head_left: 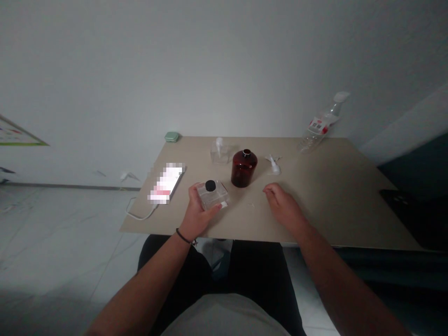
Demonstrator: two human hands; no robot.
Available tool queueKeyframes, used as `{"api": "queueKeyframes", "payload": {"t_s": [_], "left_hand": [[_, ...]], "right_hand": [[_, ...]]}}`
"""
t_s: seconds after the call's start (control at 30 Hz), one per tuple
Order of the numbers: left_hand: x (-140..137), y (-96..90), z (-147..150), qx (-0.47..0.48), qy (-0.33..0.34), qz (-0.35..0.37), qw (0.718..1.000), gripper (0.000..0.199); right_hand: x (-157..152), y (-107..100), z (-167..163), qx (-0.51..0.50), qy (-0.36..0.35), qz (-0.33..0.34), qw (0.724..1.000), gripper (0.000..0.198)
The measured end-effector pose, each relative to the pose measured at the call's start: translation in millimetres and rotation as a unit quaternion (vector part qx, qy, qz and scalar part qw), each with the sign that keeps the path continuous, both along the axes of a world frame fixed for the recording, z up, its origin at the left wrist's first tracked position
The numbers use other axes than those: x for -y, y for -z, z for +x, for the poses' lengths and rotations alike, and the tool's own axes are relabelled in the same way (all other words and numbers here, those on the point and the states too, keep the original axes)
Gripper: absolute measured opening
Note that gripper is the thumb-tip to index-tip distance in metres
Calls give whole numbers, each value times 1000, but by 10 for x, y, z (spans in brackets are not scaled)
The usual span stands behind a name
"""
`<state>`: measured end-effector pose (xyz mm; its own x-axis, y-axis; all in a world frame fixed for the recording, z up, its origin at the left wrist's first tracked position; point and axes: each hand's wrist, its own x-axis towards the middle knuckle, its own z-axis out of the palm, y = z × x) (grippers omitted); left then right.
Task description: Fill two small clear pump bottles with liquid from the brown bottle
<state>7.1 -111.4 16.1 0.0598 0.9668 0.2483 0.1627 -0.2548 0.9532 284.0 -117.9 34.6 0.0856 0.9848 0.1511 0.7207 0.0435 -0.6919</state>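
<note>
My left hand is closed around a clear, squarish bottle with a black cap, near the front of the table. A small white piece shows by the left thumb; I cannot tell whether it is a label. My right hand is over the table to the right, its fingers curled and pressed together. Whatever is between those fingertips, if anything, is too small to make out. Between the hands and farther back stands a dark red-brown bottle with an open neck. Behind it is a clear bottle with a whitish top.
A white pump head lies right of the brown bottle. A phone with a white cable is on the left. A green case sits at the back edge. An empty plastic bottle stands at the back right, by the wall.
</note>
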Motion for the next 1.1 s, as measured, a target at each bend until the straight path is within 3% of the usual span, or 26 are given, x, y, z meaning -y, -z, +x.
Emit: {"api": "queueKeyframes", "payload": {"t_s": [0.07,0.13,0.27,0.43,0.7,0.9,1.1], "left_hand": [[-5,6,-7,1,0,-3,1000,65],[-8,10,-9,2,-4,-2,1000,66],[-6,3,5,5,-2,5,1000,66],[2,4,17,9,8,13,1000,69],[11,11,10,3,14,10,1000,69],[19,-19,25,-7,18,20,1000,68],[33,-20,20,-27,19,16,999,68]], "right_hand": [[-1,4,-250,80,-32,-24,996,21],[13,-11,-447,151,-51,-4,987,21],[132,-25,-584,257,-100,19,961,27],[330,90,-455,268,-160,10,950,47],[663,177,-399,351,-195,23,916,53],[891,315,-215,376,-197,85,901,50],[1020,436,103,336,-264,195,883,45]]}}
